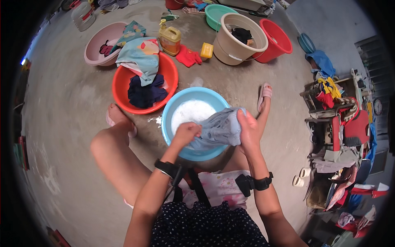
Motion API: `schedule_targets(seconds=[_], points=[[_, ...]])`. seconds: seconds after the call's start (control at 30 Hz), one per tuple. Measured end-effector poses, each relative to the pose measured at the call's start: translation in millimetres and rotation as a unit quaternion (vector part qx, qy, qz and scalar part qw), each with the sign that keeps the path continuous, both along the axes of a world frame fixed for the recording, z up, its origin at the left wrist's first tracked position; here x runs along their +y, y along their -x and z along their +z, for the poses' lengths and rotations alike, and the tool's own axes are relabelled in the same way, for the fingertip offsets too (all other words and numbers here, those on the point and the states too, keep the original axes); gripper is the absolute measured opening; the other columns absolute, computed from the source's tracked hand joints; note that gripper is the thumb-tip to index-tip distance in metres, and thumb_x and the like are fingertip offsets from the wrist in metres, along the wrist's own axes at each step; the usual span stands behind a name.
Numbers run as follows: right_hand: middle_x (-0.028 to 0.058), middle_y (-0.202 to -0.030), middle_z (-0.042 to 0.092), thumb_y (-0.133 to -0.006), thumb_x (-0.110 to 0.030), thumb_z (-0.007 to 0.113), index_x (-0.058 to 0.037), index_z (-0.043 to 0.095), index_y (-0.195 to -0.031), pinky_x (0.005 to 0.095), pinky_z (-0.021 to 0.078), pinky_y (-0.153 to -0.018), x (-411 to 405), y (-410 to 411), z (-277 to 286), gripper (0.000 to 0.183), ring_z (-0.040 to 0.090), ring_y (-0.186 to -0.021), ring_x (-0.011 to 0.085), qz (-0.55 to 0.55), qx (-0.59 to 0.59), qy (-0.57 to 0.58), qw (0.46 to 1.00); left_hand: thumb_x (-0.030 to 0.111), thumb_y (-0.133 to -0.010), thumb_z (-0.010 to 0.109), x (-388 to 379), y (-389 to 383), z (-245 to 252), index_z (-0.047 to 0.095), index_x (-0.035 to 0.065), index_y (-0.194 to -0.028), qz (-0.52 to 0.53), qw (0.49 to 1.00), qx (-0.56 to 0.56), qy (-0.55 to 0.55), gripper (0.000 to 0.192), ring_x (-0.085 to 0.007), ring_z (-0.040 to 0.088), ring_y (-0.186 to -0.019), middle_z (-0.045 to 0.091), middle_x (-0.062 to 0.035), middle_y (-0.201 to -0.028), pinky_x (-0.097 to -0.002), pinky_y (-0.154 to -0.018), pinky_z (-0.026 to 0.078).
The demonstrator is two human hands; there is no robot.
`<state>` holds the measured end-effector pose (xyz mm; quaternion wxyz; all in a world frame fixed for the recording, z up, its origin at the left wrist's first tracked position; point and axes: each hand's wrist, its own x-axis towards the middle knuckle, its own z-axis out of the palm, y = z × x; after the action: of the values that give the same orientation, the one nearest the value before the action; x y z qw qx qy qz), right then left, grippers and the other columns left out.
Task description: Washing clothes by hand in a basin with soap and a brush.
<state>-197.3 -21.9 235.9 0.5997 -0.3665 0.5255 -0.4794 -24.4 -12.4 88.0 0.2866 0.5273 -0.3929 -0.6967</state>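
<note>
A wet grey-blue garment [216, 128] is stretched between my two hands over a light blue plastic basin [168, 103]. White suds [191, 112] float in the basin. My left hand [186, 134] has its fingers curled around the garment's lower left part, above the near side of the basin. On the other side, my right hand [249, 129] grips the garment's thick, pale blue edge, thumb on top, just past the basin's right rim. The garment's underside is hidden.
Beyond lie a red-orange basin [115, 83] with dark and printed cloths, a pink basin [89, 46], a yellow jug [169, 38], red gloves [188, 56], a cream bucket [220, 46] and a red bucket [282, 40]. A cluttered rack [314, 114] stands right. My feet flank the blue basin.
</note>
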Motion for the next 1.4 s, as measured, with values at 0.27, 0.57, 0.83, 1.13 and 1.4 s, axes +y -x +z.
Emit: schedule_targets(seconds=[0.27,0.57,0.83,1.13,1.4], points=[[-0.0031,-0.072,0.055,-0.090,-0.015,0.051,0.0023,0.061,-0.090,0.0180,0.0391,-0.060,4.3,-5.4,56.0,0.020,0.048,-0.066,0.0035,0.052,0.182,0.159,0.969,0.015,-0.084,0.049,15.9,33.0,-22.0,0.061,0.0044,-0.087,0.009,0.997,-0.070,0.013,0.016,-0.0108,0.053,-0.062,0.055,-0.0011,-0.070,-0.0262,-0.051,0.046],[0.0061,-0.064,0.056,-0.076,-0.002,0.051,0.0016,0.062,-0.085,0.0246,0.0449,-0.049,-34.3,77.0,-10.1,0.015,0.051,-0.049,0.0113,-0.050,0.376,0.113,0.918,0.020,-0.082,0.042,-36.0,-61.1,57.2,0.058,-0.0038,-0.089,0.236,0.949,-0.132,0.163,0.030,-0.0306,0.054,-0.073,0.058,-0.0210,-0.078,-0.0361,-0.069,0.041],[0.0111,-0.063,0.057,-0.084,-0.009,0.041,0.0006,0.053,-0.074,0.0251,0.0463,-0.036,-60.8,100.4,-3.7,0.019,0.061,-0.048,0.0179,-0.080,0.296,0.092,0.947,0.014,-0.077,0.056,-40.4,-73.7,172.8,0.056,-0.0023,-0.077,0.082,0.932,-0.230,0.268,0.016,-0.0116,0.050,-0.064,0.055,-0.0063,-0.066,-0.0276,-0.062,0.041],[-0.0005,-0.060,0.049,-0.084,-0.017,0.044,-0.0033,0.055,-0.080,0.0221,0.0352,-0.042,-70.9,110.5,100.5,0.018,0.044,-0.047,0.0071,-0.092,0.311,0.214,0.921,0.025,-0.071,0.071,-22.6,-92.8,290.6,0.059,-0.0023,-0.087,-0.109,0.852,-0.339,0.384,0.034,-0.0092,0.046,-0.065,0.054,-0.0024,-0.069,-0.0264,-0.059,0.039],[-0.0057,-0.062,0.047,-0.083,-0.018,0.048,-0.0085,0.057,-0.080,0.0188,0.0282,-0.038,-69.0,110.4,112.6,0.013,0.040,-0.048,0.0025,-0.032,0.319,0.249,0.914,0.002,-0.076,0.056,-20.0,-111.4,289.1,0.052,-0.0042,-0.083,-0.107,0.824,-0.380,0.407,0.010,-0.0114,0.045,-0.072,0.051,-0.0052,-0.074,-0.0255,-0.069,0.039]])
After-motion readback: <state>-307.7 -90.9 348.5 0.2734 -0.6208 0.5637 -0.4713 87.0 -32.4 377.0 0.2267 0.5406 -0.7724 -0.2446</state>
